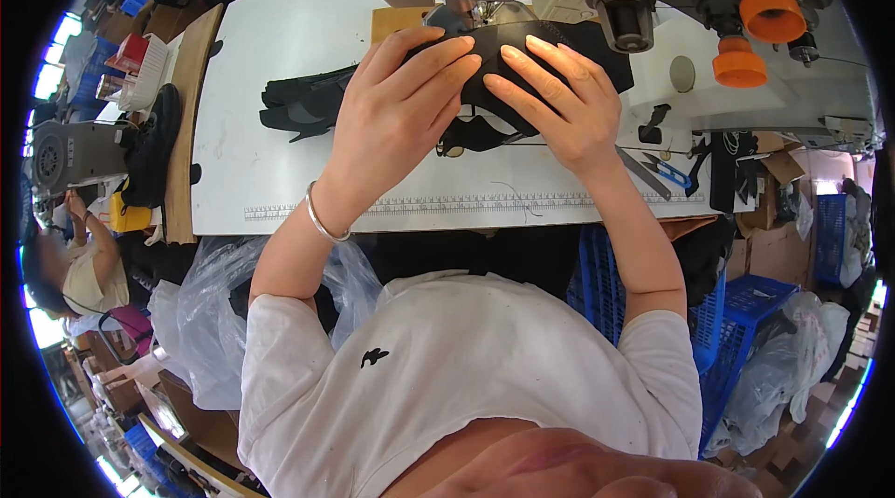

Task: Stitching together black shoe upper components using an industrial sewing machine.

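Beneath the sewing machine head (485, 8), a black piece of fabric (611, 48) lies on the white table. My left hand (401, 102) rests on its left part, fingers stretched out side by side toward the needle area; the thumb is hidden. My right hand (564, 102) lies on it from the right, with fingers extended and slightly apart. Both sets of fingertips are close to the needle area, where a lamp lights the work. More black pieces (303, 104) lie left of my left hand. A black strap-like part (475, 136) hangs toward me between my wrists.
A printed ruler (419, 204) runs along the table's near edge. Blue-handled snips (668, 170) lie at right, below orange cups (772, 11) on the machine. Blue crates (746, 311) and plastic bags (219, 321) flank me. Another person (93, 265) works at far left.
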